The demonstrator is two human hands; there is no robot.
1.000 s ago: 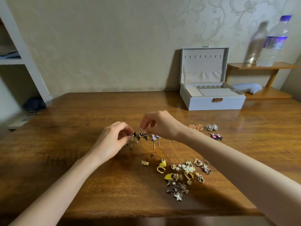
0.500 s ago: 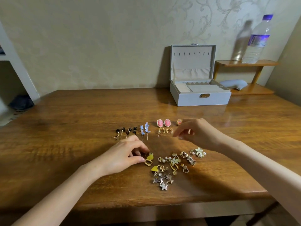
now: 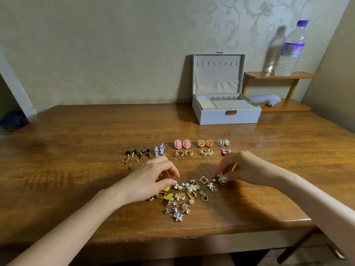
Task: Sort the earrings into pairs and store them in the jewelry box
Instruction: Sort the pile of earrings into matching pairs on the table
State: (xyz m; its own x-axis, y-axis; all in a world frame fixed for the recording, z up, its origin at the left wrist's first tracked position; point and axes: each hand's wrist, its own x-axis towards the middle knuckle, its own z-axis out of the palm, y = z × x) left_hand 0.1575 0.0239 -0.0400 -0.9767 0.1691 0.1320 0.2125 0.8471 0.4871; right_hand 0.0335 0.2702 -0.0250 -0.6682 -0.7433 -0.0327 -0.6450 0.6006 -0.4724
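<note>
**Counter (image 3: 76,150):** brown wood, and it carries every task item.

**Jewelry box (image 3: 226,117):** grey, at the far right of the counter and close to the wall. The lid stands upright and open, and the tray compartments are exposed.

**Sorted earrings:** laid side by side in pairs in two rows at mid-counter, between the box and the hands.
- Far row: a pink oval pair (image 3: 182,144), a gold-rimmed pair (image 3: 204,143) and a silver oval pair (image 3: 223,142).
- Near row, from the left: black drop earrings (image 3: 137,153), a blue pair (image 3: 159,150), a gold knot pair (image 3: 184,153), a cream pair (image 3: 206,152) and a small pink-and-black pair (image 3: 225,151). The last sits just beyond the right knuckles.

**Loose pile (image 3: 184,200):** mixed gold, silver, pearl and yellow pieces, unsorted, near the front edge between the two hands.

**Left hand (image 3: 151,179):** palm down at the left edge of the pile.
- The fingers (image 3: 169,167) are curled, with a gap between thumb and forefinger.
- The thumb tip is just beside a yellow earring (image 3: 166,188).
- Whether anything is held cannot be told.

**Right hand (image 3: 247,167):** at the right edge of the pile. The fingers (image 3: 226,166) are bent downward and pinch a pale flower earring (image 3: 221,177) low at the counter surface.

**Surroundings:** a water bottle (image 3: 291,50) stands on a small wooden shelf (image 3: 278,75) to the right of the box. A grey-blue padded object (image 3: 266,98) lies on the tier below.
</note>
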